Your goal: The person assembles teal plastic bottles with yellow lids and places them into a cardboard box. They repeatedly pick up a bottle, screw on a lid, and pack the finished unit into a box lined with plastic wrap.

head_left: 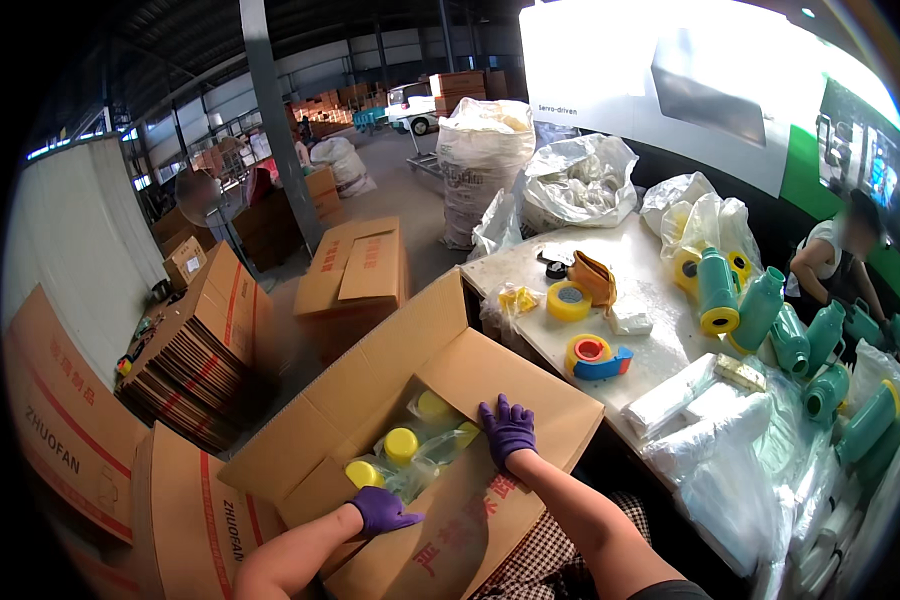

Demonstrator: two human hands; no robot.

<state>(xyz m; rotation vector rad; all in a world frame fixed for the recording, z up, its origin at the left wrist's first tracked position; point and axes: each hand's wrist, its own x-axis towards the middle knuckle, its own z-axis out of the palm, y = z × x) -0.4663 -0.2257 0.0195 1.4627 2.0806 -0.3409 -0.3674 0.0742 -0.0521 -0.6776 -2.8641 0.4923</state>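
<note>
In front of me stands an open cardboard box point(320, 420) with its flaps folded outward. Inside it are several yellow-topped containers point(401, 446) in clear plastic bags point(432, 462), their lower parts hidden. My left hand point(380, 511), in a purple glove, rests at the near left of the opening on the near flap point(460, 525), its visible fingers stretched toward the right. Also gloved in purple, my right hand point(509, 432) lies with spread fingers on the flap at the right of the opening. Neither hand holds a loose thing.
The table point(515, 262) at right bears yellow tape point(569, 300), a red-and-blue tape dispenser point(600, 360), green flask shells point(716, 290) and plastic bags point(720, 490). Flattened cartons point(205, 350) stack at left; a closed box point(355, 265) and white sacks point(485, 150) stand beyond. Another person point(835, 260) sits far right.
</note>
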